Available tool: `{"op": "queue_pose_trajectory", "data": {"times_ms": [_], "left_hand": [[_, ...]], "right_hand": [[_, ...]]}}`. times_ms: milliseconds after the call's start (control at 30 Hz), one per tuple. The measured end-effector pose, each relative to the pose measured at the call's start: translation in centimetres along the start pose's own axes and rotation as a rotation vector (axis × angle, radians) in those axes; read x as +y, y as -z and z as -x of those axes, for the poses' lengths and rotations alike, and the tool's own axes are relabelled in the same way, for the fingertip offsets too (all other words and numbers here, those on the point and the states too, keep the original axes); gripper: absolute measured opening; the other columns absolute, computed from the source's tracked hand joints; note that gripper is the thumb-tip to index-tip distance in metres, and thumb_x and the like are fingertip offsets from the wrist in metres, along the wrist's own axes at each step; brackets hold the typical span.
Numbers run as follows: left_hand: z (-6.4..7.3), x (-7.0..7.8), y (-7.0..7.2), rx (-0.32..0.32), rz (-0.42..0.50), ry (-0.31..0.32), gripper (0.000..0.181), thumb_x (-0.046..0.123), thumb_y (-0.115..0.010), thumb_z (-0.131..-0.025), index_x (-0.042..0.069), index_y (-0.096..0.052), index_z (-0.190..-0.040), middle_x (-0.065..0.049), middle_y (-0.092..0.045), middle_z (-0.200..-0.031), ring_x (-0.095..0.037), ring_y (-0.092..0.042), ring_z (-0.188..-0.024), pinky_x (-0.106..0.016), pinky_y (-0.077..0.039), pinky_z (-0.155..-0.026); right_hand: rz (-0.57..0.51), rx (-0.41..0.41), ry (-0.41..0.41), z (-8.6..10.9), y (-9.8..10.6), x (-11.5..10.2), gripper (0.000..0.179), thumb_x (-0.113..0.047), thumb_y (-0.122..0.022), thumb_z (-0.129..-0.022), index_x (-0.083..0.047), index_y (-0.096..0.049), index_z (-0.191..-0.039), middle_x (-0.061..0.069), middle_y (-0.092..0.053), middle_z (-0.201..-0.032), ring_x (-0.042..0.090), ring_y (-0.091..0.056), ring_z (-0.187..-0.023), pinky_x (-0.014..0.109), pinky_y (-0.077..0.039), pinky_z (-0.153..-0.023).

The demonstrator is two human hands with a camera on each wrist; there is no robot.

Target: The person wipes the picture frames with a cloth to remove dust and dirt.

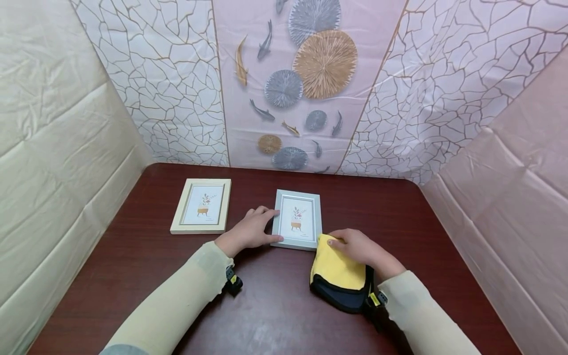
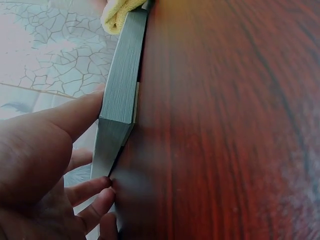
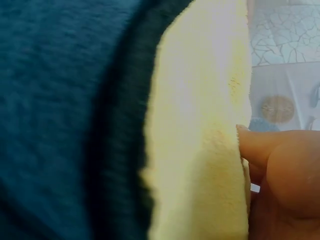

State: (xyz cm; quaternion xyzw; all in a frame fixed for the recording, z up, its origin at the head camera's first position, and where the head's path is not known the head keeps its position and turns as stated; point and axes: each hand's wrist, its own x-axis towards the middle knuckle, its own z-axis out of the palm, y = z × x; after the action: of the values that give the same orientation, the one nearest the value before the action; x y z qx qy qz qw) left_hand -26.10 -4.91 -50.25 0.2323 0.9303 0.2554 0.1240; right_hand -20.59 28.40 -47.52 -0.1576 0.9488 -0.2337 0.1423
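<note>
A silver picture frame with a potted-plant print lies face up on the table. At its left side is my left hand, holding it with the thumb at the lower left corner and the fingers along the left edge. In the left wrist view the thumb rests on the upper rim of the frame, with fingertips curled at its side. My right hand pinches a folded yellow cloth with a dark, black-edged underside. The cloth's top overlaps the frame's lower right corner. Its dark face fills much of the right wrist view.
A cream picture frame with a similar print lies face up to the left. The dark red wooden table runs back to a patterned cloth wall. Pale cloth hangs on both sides.
</note>
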Motion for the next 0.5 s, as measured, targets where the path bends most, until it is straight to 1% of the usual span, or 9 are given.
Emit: {"op": "queue_pose_trajectory", "data": {"times_ms": [100,200,300,367,433,500], "left_hand": [[-0.1,-0.1,0.0,0.001,0.001,0.002,0.088,0.056,-0.081,-0.098,0.022,-0.044,-0.17,-0.012,-0.042,-0.167,-0.037,-0.04,-0.15,-0.054,-0.046,-0.115],[-0.1,-0.2,0.0,0.004,0.004,0.004,0.088,0.056,-0.082,-0.098,0.022,-0.044,-0.17,-0.011,-0.042,-0.168,-0.036,-0.04,-0.15,-0.054,-0.046,-0.116],[-0.1,-0.3,0.0,0.003,0.007,-0.001,0.088,0.056,-0.082,-0.098,0.022,-0.044,-0.17,-0.011,-0.041,-0.169,-0.037,-0.039,-0.15,-0.054,-0.045,-0.116],[-0.2,-0.4,0.0,0.001,0.011,-0.006,0.087,0.055,-0.082,-0.098,0.021,-0.044,-0.169,-0.01,-0.04,-0.171,-0.037,-0.04,-0.15,-0.054,-0.045,-0.116],[-0.3,-0.4,0.0,-0.004,0.012,-0.006,0.088,0.055,-0.082,-0.098,0.02,-0.044,-0.169,-0.009,-0.037,-0.174,-0.037,-0.038,-0.151,-0.054,-0.045,-0.116],[-0.4,-0.5,-0.1,-0.012,0.018,0.003,0.088,0.055,-0.082,-0.098,0.02,-0.044,-0.169,-0.007,-0.033,-0.177,-0.037,-0.037,-0.153,-0.053,-0.043,-0.118]], "right_hand": [[0.016,0.058,-0.022,0.1,-0.4,-0.1,0.04,-0.027,-0.065,-0.113,-0.001,-0.071,-0.143,0.019,-0.072,-0.137,0.031,-0.068,-0.116,0.051,-0.054,-0.096],[0.061,0.182,-0.039,0.8,-0.7,-0.8,0.043,-0.028,-0.07,-0.11,-0.002,-0.07,-0.145,0.018,-0.071,-0.138,0.035,-0.069,-0.122,0.054,-0.056,-0.098],[0.128,0.335,-0.023,1.9,-1.1,-2.1,0.04,-0.024,-0.074,-0.108,-0.002,-0.072,-0.141,0.016,-0.072,-0.131,0.034,-0.073,-0.114,0.055,-0.059,-0.093],[0.175,0.414,0.003,2.8,-1.5,-3.2,0.034,-0.021,-0.074,-0.107,-0.003,-0.076,-0.136,0.014,-0.074,-0.127,0.033,-0.074,-0.111,0.055,-0.06,-0.091],[0.232,0.441,0.034,3.6,-2.1,-4.1,0.03,-0.019,-0.074,-0.107,-0.003,-0.078,-0.132,0.013,-0.075,-0.125,0.033,-0.073,-0.111,0.055,-0.061,-0.09],[0.294,0.428,0.066,4.1,-2.9,-4.8,0.029,-0.019,-0.074,-0.106,-0.003,-0.078,-0.131,0.014,-0.075,-0.128,0.035,-0.073,-0.116,0.056,-0.061,-0.092]]}}
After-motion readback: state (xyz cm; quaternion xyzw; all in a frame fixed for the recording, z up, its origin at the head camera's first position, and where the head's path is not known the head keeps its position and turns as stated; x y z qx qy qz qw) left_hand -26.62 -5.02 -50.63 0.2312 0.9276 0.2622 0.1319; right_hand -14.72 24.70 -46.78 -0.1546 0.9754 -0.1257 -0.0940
